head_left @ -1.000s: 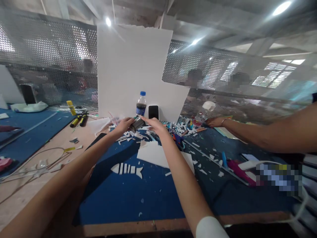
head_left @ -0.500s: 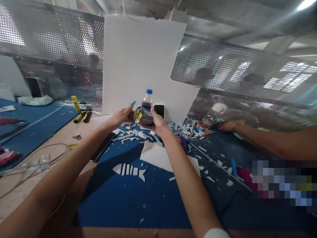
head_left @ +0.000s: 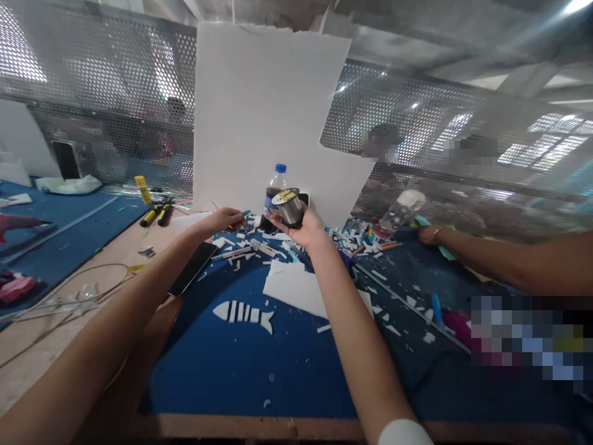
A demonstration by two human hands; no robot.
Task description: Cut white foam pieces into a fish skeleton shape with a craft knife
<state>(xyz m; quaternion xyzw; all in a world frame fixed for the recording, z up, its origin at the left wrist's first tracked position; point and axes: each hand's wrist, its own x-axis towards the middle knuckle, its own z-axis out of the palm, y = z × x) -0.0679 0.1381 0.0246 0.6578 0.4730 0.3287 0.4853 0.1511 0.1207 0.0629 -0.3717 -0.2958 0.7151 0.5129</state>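
Observation:
My right hand (head_left: pixel 309 230) holds up a spool of silvery wire (head_left: pixel 291 209) with a yellow label on its end, the fingers curled under and around it. To its left, my left hand (head_left: pixel 227 219) has its fingers closed on a slim teal-tipped tool (head_left: pixel 245 213), whose kind I cannot make out. A blue-capped bottle (head_left: pixel 273 188) of dark drink stands just behind the spool, partly hidden by it. Below both hands, white foam pieces laid out as a fish skeleton (head_left: pixel 244 312) lie on the blue mat (head_left: pixel 231 377).
Many white foam scraps (head_left: pixel 259 247) litter the mat's back, before a tall white board (head_left: pixel 269 105). A white sheet (head_left: pixel 291 284) lies under my right forearm, a black phone (head_left: pixel 194 269) by my left. Yellow-black pliers (head_left: pixel 157 213) are at left. A co-worker's arm (head_left: pixel 500 256) reaches in at right.
My left hand has come off the spool and moved down and left. My right hand has turned the spool more upright and lifted it slightly, showing its label upward.

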